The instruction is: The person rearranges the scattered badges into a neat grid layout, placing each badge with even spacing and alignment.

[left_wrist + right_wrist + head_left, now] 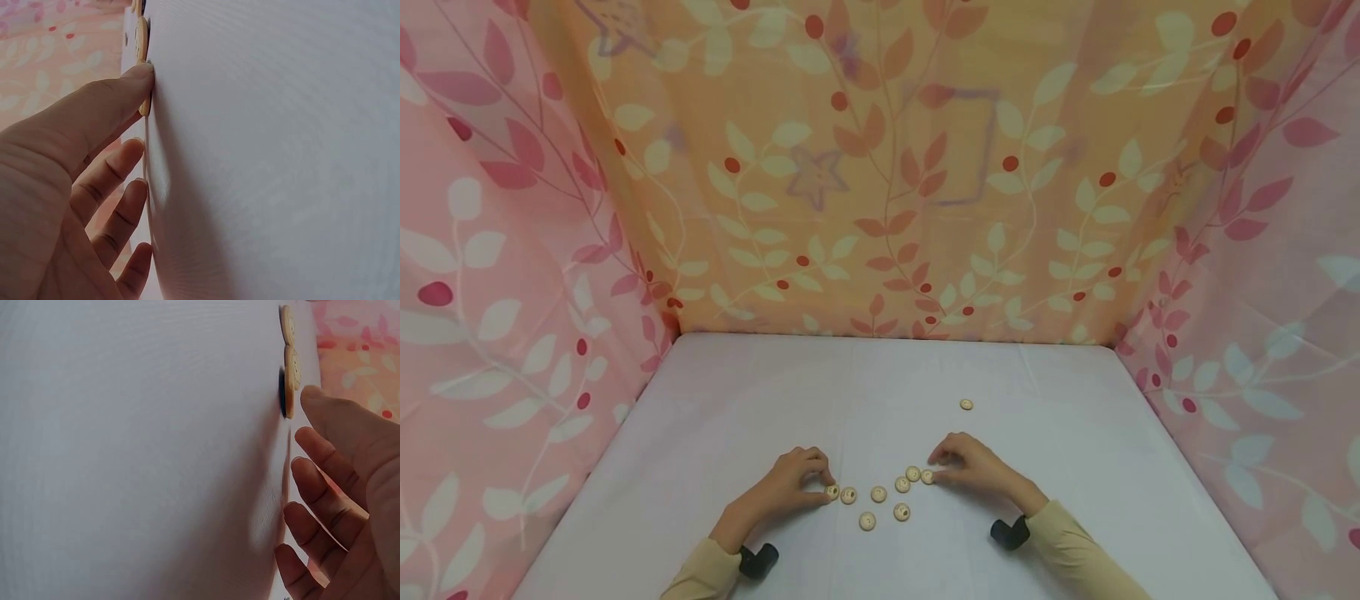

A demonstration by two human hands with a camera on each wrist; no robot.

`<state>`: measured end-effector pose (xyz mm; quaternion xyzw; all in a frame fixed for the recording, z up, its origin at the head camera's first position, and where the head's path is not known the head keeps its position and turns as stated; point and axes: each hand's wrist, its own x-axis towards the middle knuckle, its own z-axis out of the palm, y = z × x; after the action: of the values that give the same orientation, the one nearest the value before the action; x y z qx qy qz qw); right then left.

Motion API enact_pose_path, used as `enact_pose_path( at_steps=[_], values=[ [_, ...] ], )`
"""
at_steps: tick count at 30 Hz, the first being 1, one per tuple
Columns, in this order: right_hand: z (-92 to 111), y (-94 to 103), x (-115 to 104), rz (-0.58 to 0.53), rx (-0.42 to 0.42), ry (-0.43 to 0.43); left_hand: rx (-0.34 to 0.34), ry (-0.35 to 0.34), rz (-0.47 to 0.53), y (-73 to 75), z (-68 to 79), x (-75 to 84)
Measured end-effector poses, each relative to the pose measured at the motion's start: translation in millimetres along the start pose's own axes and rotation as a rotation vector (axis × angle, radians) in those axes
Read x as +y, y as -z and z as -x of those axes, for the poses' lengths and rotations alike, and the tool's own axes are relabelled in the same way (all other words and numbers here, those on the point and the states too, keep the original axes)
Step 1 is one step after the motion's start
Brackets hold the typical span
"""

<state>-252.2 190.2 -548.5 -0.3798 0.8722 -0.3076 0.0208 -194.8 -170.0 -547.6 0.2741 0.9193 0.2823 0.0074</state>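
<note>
Small round wooden discs with dark markings lie on the white table. My left hand (793, 482) pinches the leftmost disc (832, 492) between thumb and index finger. In the left wrist view the thumb covers part of that disc (146, 105), while the other fingers spread loosely beside the tabletop. Another disc (848, 496) lies just right of it. My right hand (973, 465) is by the right end of a short row, its thumb tip close to the end disc (927, 477). The right wrist view has a small gap between thumb and disc (289, 384), with the fingers relaxed.
Between the hands lie more discs, including an upper one (878, 494) and a lower one (867, 522). A lone disc (966, 404) sits farther back, beyond the right hand. Leaf-patterned cloth (880, 250) hangs along the table's back and both sides.
</note>
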Motion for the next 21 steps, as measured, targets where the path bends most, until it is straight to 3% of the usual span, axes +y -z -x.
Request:
enact_pose_path(
  at_steps=[16, 21],
  values=[
    [-3.0, -6.1, -13.5, 0.125, -0.002, 0.036, 0.002, 0.006, 0.007, -0.6, 0.3, -0.8],
    [-4.3, -5.6, -16.6, 0.137, -0.022, -0.007, -0.002, 0.011, 0.013, -0.3, 0.7, -0.7]
  ],
)
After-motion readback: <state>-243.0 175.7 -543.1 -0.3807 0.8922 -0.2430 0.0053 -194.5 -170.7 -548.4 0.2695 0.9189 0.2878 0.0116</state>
